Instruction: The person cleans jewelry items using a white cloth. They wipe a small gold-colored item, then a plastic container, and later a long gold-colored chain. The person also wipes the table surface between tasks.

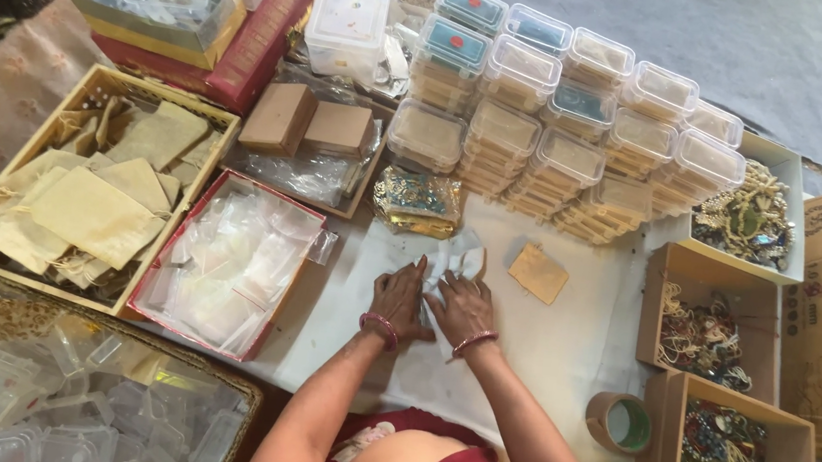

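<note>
White cloth [561,346] bears stacked boxes [562,125]; left hand [400,298], right hand [462,306] pinch clear pouch [453,262].

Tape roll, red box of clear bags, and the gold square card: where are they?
Tape roll [620,423], head view, on its brown ring.
Red box of clear bags [227,262], head view, on the bags inside.
Gold square card [538,272], head view, on its middle.

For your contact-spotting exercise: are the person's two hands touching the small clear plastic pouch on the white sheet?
Touching. The head view shows the left hand and right hand pressed side by side on the clear pouch, fingers overlapping its lower edge with no gap.
</note>
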